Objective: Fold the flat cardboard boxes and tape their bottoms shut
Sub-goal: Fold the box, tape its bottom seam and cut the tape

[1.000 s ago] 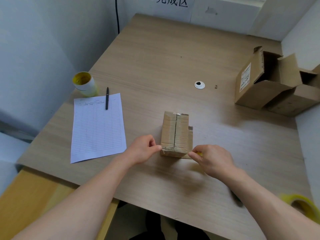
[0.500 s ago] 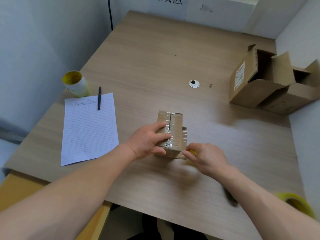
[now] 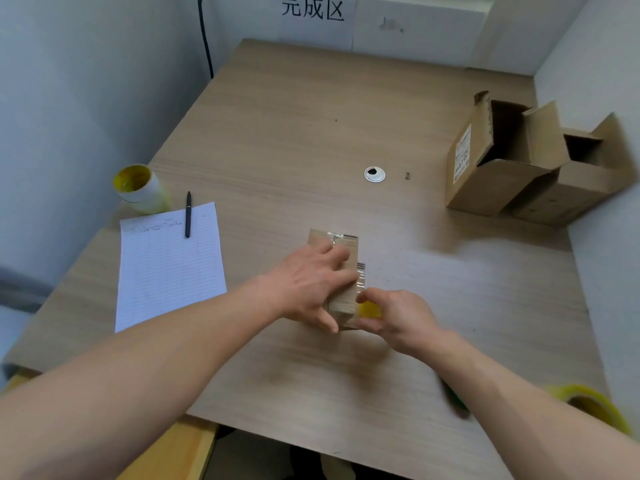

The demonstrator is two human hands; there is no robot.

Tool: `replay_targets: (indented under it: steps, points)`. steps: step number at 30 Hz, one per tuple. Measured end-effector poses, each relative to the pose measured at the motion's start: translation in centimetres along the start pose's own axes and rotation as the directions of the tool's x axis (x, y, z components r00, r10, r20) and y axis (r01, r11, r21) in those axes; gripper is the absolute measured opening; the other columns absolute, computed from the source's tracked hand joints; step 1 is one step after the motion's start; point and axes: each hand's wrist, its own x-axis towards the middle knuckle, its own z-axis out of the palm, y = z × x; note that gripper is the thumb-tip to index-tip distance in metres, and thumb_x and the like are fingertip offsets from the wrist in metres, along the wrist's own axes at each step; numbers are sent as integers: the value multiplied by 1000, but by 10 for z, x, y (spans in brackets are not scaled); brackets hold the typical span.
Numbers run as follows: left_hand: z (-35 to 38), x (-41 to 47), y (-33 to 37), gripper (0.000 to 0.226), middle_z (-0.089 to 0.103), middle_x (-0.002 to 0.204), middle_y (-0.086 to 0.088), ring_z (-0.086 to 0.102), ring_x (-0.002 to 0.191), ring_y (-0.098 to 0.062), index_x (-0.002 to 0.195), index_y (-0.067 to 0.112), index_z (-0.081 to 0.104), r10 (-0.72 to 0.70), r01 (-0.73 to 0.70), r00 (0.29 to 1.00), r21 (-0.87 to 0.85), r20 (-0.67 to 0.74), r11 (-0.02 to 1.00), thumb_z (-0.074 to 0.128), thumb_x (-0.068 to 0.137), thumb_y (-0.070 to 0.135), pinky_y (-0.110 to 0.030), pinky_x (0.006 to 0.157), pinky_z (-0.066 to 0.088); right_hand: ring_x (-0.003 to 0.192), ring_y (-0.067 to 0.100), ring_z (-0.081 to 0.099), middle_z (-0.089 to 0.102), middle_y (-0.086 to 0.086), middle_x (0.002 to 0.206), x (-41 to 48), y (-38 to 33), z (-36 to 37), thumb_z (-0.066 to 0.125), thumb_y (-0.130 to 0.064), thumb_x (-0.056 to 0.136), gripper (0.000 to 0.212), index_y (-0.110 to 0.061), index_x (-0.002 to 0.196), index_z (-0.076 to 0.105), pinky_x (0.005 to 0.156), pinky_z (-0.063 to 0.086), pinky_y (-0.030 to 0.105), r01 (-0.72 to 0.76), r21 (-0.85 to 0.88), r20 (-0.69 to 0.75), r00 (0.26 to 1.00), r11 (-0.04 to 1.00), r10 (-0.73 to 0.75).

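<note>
Left fingers: the fingers (image 3: 334, 255) lie straight and spread, flat on top of the small cardboard box (image 3: 350, 242); the thumb reaches down the near face.
Left hand: the left hand (image 3: 308, 282) covers most of the box top, palm down, pressing.
Right fingers: the fingers (image 3: 367, 296) are curled round a small yellow object (image 3: 369, 310); what it is cannot be told.
Right hand: the right hand (image 3: 394, 317) sits at the box's near right corner, touching it.
Box: stands on the table (image 3: 311, 133), a little near of centre, between the two hands; a barcode strip shows on its right side.
Tape on box: a shiny clear strip (image 3: 335, 236) runs along the top seam and over the far edge.
Tape roll: a yellowish roll (image 3: 595, 403) at the near right edge, partly behind the right forearm.
Left of table: a lined sheet of paper (image 3: 169, 265), a black pen (image 3: 188, 214) across its top edge, a white roll with a yellow inside (image 3: 138, 187) just beyond.
Right of table: two open cardboard boxes (image 3: 491, 174) side by side against the wall, flaps up, well apart from the hands.
Centre: a white round cable cap (image 3: 374, 174) set in the tabletop.
Far wall: a paper sign (image 3: 313, 8) with printed characters; a black cable (image 3: 206, 39) runs down beside it.
</note>
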Motion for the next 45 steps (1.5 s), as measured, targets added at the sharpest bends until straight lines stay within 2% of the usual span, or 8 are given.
replay_targets:
  steps: [6,11,15,18,20,31,38,45]
  points:
    - [5,18,18,63,48,131,6,49,108,-23,130,33,48,72,-69,997,-90,31,994,57,80,71,-35,79,45,109,23,62,69,-3,118,-4,11,9,64,-58,83,54,-37,132,53,84,48,32,-6,190,73,997,982,-8]
    - [4,29,18,90,49,141,5,53,121,-24,144,31,32,-17,39,993,-180,120,983,68,69,63,-39,95,48,92,14,60,64,-7,101,-11,28,3,53,-34,62,84,-31,146,44,77,46,24,-172,531,223,973,830,58]
    - [1,33,22,100,51,140,7,53,124,-22,150,33,24,-68,103,985,-228,157,968,70,69,70,-35,93,45,93,17,62,67,-7,101,-11,39,-14,63,-28,73,66,-28,139,51,78,45,26,-109,331,262,965,937,19]
    - [-3,40,26,84,53,137,7,52,124,-22,151,41,21,-100,142,983,-287,157,947,58,82,69,-34,88,41,112,18,58,64,-10,115,-7,35,-36,54,-33,86,35,-35,120,59,93,38,37,140,-175,75,989,975,-129]
    - [-6,45,28,73,56,133,5,55,120,-23,150,46,21,-121,161,982,-298,147,941,53,87,64,-34,81,39,115,19,55,61,-10,118,-3,28,-45,54,-32,90,28,-35,117,59,98,33,43,189,-263,-8,980,946,-198]
    - [-13,58,40,29,65,90,4,63,99,-24,101,40,69,-365,428,901,-329,236,842,71,76,55,-27,68,37,76,28,61,64,-6,75,-1,19,-39,69,-21,75,32,-33,81,40,66,36,38,234,-204,-343,892,951,-293]
    - [-4,62,42,34,63,75,4,66,90,-23,56,32,54,-472,557,831,-439,295,706,85,69,40,-26,69,44,67,27,61,65,-5,68,-3,9,-28,77,-17,66,25,-23,77,55,65,32,36,199,-250,-468,832,948,-298]
    - [5,57,44,18,63,72,10,68,87,-17,85,39,74,-511,565,817,-548,267,617,85,71,36,-25,70,47,91,27,61,67,2,94,-16,13,-19,70,-24,70,29,-18,97,63,77,45,40,206,-12,-657,736,979,-163]
